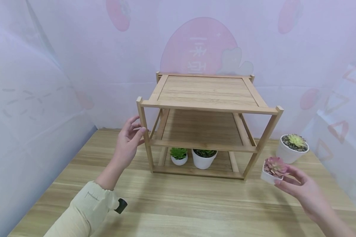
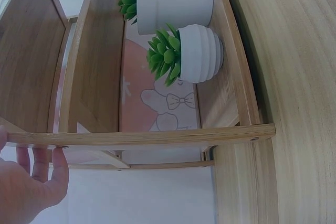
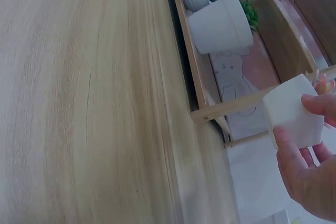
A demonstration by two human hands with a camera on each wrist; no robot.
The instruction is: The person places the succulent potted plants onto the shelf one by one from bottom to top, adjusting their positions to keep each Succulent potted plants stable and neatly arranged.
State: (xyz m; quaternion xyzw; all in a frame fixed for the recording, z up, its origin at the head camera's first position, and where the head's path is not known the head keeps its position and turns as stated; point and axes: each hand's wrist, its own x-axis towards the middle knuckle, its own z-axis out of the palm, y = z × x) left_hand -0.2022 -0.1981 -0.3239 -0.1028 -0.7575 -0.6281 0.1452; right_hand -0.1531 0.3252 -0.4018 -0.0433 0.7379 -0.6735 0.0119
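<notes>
Head view: left fingers (image 1: 132,121) pinch the rack's edge (image 1: 147,144), right fingers (image 1: 297,172) the pink succulent (image 1: 275,167) clear of it.

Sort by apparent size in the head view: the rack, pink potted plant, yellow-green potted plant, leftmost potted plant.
Rack
Yellow-green potted plant
Pink potted plant, partly covered
Leftmost potted plant

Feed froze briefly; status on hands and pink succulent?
Left hand grips rack post. Right hand holds potted pink succulent, raised right of rack. Two white pots partly fill bottom shelf.
</notes>
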